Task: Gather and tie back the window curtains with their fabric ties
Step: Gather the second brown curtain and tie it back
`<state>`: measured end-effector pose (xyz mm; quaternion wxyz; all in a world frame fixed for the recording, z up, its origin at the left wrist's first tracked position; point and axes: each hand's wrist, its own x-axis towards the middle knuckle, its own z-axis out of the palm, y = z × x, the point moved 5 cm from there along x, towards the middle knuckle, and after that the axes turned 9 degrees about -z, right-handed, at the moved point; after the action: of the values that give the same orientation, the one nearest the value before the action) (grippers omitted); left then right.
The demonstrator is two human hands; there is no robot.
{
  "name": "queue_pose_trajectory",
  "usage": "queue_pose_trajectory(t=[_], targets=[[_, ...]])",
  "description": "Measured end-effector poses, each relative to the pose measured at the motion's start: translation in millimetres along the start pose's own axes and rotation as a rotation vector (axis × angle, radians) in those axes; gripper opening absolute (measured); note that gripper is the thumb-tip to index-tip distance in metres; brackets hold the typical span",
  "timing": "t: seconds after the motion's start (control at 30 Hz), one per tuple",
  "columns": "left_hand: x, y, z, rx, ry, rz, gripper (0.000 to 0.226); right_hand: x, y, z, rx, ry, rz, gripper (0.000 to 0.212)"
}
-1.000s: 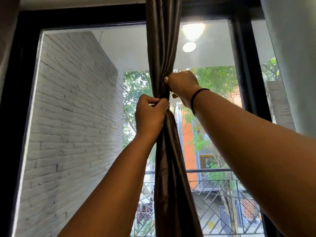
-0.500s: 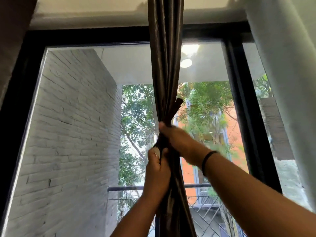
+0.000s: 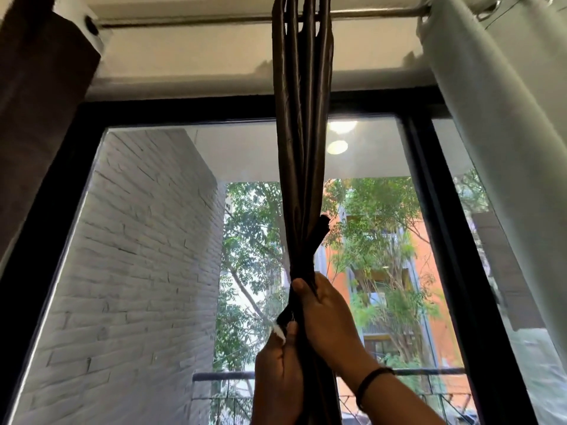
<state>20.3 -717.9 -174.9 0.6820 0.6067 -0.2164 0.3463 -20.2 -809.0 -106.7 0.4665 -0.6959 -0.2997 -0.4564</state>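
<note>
A dark brown satin curtain (image 3: 302,142) hangs gathered into a narrow bundle from the rod at the window's middle. A dark fabric tie (image 3: 317,237) wraps the bundle, and one end of it sticks up to the right. My right hand (image 3: 325,314) grips the bundle just below that end, fingers curled round it. My left hand (image 3: 277,375) sits lower on the left side and pinches the tie's other end, where a small white tag (image 3: 279,332) shows. The curtain below my hands is mostly hidden.
A metal curtain rod (image 3: 190,21) runs across the top. A brown curtain (image 3: 43,96) hangs at the far left and a pale curtain (image 3: 503,127) at the right. The black window frame (image 3: 196,108) surrounds glass with a brick wall and trees outside.
The view has tilted upward, so the rod and both side curtains show now. My hands sit lower in the frame, and the right hand grips the bundle above the left.
</note>
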Motion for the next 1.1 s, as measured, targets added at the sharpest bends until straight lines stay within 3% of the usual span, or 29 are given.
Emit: queue_pose_trajectory(t=[0.1, 0.2, 0.3, 0.4, 0.5, 0.57, 0.67, 0.8, 0.9, 1.0, 1.1], targets=[[4.8, -1.4, 1.5, 0.163, -0.044, 0.02, 0.022, 6.5, 4.4, -6.1, -0.054, -0.087, 0.073, 0.017], [14.9, 11.0, -0.4, 0.127, -0.113, -0.027, 0.016, 25.5, 0.1, -16.8, -0.062, -0.243, 0.108, 0.021], [29.1, 41.1, -8.8, 0.017, -0.186, -0.007, 0.037, 46.1, -5.1, -34.5, 0.028, -0.388, 0.191, 0.026], [52.9, 75.9, -13.4, -0.079, -0.165, -0.052, 0.042, 63.1, -9.0, -48.7, 0.188, -0.376, 0.2, 0.022], [59.9, 97.4, 1.1, 0.024, -0.262, -0.151, 0.032, 57.2, 0.7, -40.8, 0.276, -0.37, 0.225, 0.024], [55.3, 91.8, 10.7, 0.083, -0.318, -0.208, 0.022, 40.3, 19.3, -29.2, 0.275, -0.385, 0.258, 0.023], [38.7, 55.6, 6.1, 0.124, -0.307, -0.296, 0.029, 5.5, 48.2, -16.0, 0.325, -0.366, 0.268, 0.016], [4.3, -8.8, -11.2, 0.125, -0.37, -0.465, 0.052, -37.6, 76.9, -11.9, 0.522, -0.22, 0.351, 0.058], [-17.2, -34.9, -17.1, 0.083, -0.366, -0.477, 0.048, -66.9, 93.4, -6.8, 0.634, -0.198, 0.495, 0.068], [-30.1, -40.8, -19.6, 0.047, -0.285, -0.385, 0.034, -87.8, 106.5, -6.3, 0.72, -0.161, 0.628, 0.044], [-35.4, -42.2, -23.1, 0.115, -0.169, -0.278, 0.029, -106.8, 97.5, -2.8, 0.664, -0.257, 0.598, 0.029]])
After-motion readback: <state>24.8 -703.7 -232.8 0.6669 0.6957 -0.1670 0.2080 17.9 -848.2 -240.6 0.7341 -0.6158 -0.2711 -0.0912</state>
